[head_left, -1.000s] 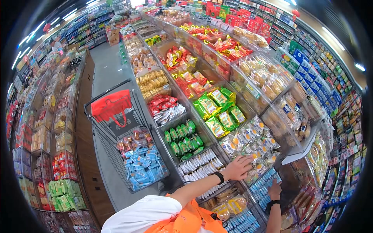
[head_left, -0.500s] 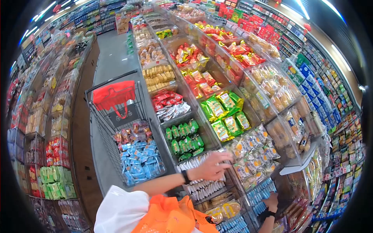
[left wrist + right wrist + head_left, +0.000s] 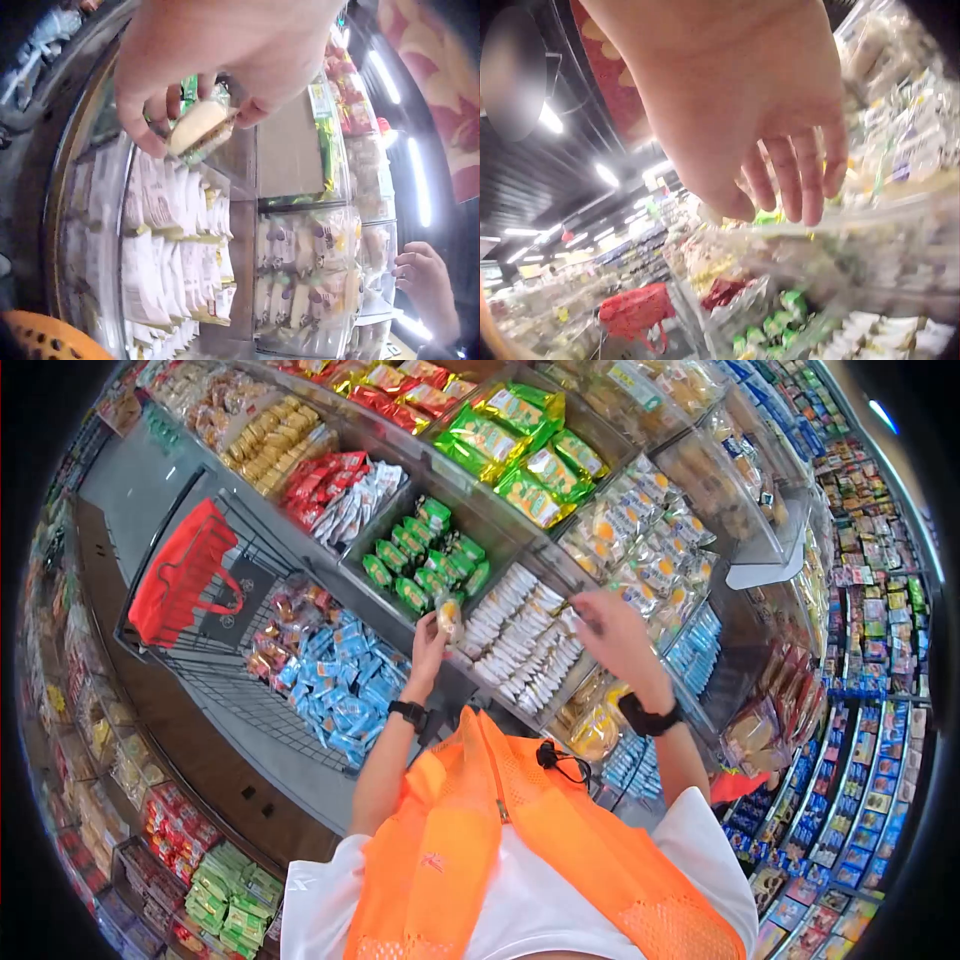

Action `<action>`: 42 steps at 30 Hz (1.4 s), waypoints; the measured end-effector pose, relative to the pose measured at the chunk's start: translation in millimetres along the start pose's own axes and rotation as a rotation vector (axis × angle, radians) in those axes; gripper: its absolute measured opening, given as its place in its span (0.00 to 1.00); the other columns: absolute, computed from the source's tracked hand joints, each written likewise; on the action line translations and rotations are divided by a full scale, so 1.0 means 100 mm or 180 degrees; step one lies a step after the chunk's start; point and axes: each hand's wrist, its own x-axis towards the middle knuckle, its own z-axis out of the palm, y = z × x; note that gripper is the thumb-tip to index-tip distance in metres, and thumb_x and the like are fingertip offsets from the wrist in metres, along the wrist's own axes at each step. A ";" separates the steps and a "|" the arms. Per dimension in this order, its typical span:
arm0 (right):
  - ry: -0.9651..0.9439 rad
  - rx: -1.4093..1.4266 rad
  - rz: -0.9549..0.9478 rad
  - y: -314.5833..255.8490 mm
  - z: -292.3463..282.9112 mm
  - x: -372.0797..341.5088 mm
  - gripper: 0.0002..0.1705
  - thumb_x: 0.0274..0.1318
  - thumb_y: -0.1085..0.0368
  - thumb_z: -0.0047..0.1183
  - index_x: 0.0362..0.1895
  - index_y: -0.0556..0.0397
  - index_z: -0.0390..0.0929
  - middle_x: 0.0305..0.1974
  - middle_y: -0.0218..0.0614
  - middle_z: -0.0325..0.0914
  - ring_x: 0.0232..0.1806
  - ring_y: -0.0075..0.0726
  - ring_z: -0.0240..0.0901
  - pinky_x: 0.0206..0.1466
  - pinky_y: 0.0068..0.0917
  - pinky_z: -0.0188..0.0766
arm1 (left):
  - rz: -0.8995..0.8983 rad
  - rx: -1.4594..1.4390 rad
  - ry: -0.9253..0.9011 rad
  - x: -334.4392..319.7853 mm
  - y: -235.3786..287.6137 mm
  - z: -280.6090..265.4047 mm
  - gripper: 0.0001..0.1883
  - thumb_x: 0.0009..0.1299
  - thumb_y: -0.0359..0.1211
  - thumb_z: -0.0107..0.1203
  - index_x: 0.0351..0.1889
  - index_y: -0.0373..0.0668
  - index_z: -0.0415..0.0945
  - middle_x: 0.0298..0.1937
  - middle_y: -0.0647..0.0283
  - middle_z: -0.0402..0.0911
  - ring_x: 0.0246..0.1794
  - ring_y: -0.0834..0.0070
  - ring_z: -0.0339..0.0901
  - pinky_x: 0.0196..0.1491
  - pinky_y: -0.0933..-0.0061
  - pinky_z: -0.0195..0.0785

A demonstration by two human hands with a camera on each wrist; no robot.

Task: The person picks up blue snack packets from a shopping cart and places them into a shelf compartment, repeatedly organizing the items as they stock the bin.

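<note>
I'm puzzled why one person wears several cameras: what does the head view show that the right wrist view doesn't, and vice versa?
Only the head view shows the left hand pinching a small wrapped snack, and the blue packets in the cart.

Only the right wrist view shows a row of ceiling lights; the head view catches just one light.

Both show the right hand, the red bag on the cart, the green packets and the white packets.

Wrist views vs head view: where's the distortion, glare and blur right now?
Head: strong fisheye, shelves at right bowed, corners black. Left wrist: ceiling lights burn out to white strips, white packets look washed out, print on the snack packet in the left hand unreadable. Right wrist: softest overall, red item and green packets blurred, ceiling lights glaring at left.
</note>
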 end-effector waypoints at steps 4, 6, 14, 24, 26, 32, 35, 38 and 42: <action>-0.0837 0.0068 -0.0291 0.02 1.07 0.12 0.30 0.58 0.56 0.62 0.61 0.56 0.72 0.57 0.48 0.75 0.51 0.46 0.78 0.55 0.36 0.75 | 0.0062 -0.0184 -0.0200 0.08 0.07 -0.14 0.28 0.71 0.30 0.55 0.69 0.42 0.61 0.60 0.58 0.75 0.47 0.74 0.79 0.43 0.72 0.76; -0.0646 0.0336 -0.0290 0.15 1.72 0.15 0.38 0.59 0.52 0.61 0.68 0.58 0.65 0.61 0.53 0.71 0.55 0.46 0.76 0.57 0.37 0.74 | 0.0131 -0.0392 -0.0394 -0.02 0.28 -0.12 0.29 0.70 0.27 0.56 0.68 0.41 0.61 0.60 0.58 0.75 0.50 0.72 0.80 0.47 0.72 0.77; 0.0633 0.0859 0.0870 -0.41 0.74 0.51 0.38 0.60 0.55 0.60 0.67 0.66 0.63 0.48 0.54 0.78 0.48 0.49 0.79 0.51 0.37 0.74 | 0.0584 -0.0472 -0.1815 -0.32 1.00 -0.04 0.21 0.74 0.31 0.56 0.65 0.43 0.71 0.63 0.63 0.76 0.61 0.74 0.75 0.57 0.74 0.70; 0.1408 -0.1630 -0.0165 0.51 0.21 0.67 0.23 0.53 0.63 0.63 0.54 0.55 0.77 0.48 0.46 0.75 0.53 0.55 0.69 0.57 0.49 0.66 | 0.0230 0.1386 0.0318 0.09 -0.65 -2.15 0.19 0.64 0.36 0.61 0.53 0.44 0.77 0.48 0.60 0.83 0.50 0.63 0.79 0.55 0.62 0.69; 0.1377 -0.1493 -0.0061 0.61 0.39 0.72 0.21 0.53 0.63 0.63 0.52 0.53 0.78 0.49 0.45 0.75 0.54 0.55 0.69 0.57 0.50 0.65 | 0.0602 0.2788 0.0862 -0.30 -1.00 -2.59 0.23 0.57 0.33 0.65 0.53 0.43 0.77 0.49 0.54 0.82 0.52 0.55 0.78 0.56 0.58 0.69; 0.1123 -0.1596 -0.0583 -0.31 0.71 0.86 0.20 0.50 0.66 0.61 0.50 0.51 0.79 0.48 0.42 0.77 0.55 0.52 0.71 0.60 0.49 0.66 | -0.0337 0.3637 0.0790 -0.86 -1.54 -2.76 0.42 0.47 0.37 0.71 0.65 0.49 0.69 0.67 0.46 0.67 0.60 0.43 0.72 0.60 0.49 0.69; -0.0163 -0.0750 -0.1376 -0.80 1.50 0.86 0.23 0.44 0.68 0.61 0.50 0.51 0.77 0.48 0.40 0.77 0.54 0.50 0.71 0.58 0.46 0.66 | -0.0638 0.3021 0.0215 -0.86 -1.80 -2.76 0.44 0.46 0.37 0.72 0.65 0.51 0.69 0.67 0.47 0.68 0.63 0.44 0.70 0.59 0.47 0.70; -0.1697 -0.0506 -0.1940 -1.01 2.63 0.74 0.27 0.41 0.68 0.62 0.50 0.52 0.73 0.44 0.39 0.77 0.55 0.47 0.72 0.57 0.44 0.66 | -0.0726 0.3469 0.0286 -0.88 -1.77 -2.63 0.43 0.45 0.35 0.72 0.65 0.53 0.70 0.63 0.48 0.73 0.61 0.46 0.73 0.57 0.49 0.73; -0.3131 -0.1048 -0.1291 -1.01 4.03 0.49 0.32 0.43 0.58 0.67 0.52 0.55 0.71 0.45 0.43 0.77 0.59 0.49 0.71 0.55 0.47 0.73 | -0.0858 0.3411 0.0246 -0.73 -1.45 -2.78 0.36 0.47 0.36 0.71 0.59 0.47 0.74 0.49 0.50 0.83 0.51 0.49 0.80 0.53 0.53 0.75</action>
